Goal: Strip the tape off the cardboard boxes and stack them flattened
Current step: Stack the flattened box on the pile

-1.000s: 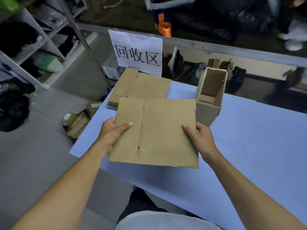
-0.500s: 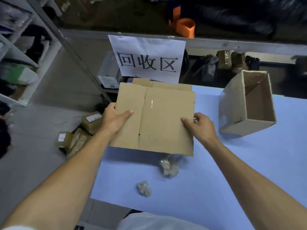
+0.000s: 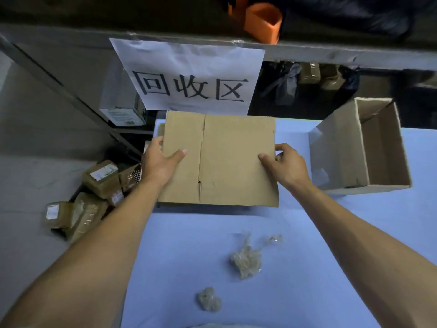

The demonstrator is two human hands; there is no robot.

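One flattened brown cardboard box, grasped at its edges by both hands' fingers, sits atop the counter's stack; one upright open box apparently remains.

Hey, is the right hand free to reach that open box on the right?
Probably not yet: the right hand grips the flattened cardboard's edge. Once it lets go, bare table lies between it and the open box.

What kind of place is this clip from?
Likely a warehouse or parcel room's recycling corner: a paper sign reading 回收区, taped parcels heaped on the floor, and metal shelving behind the blue table.
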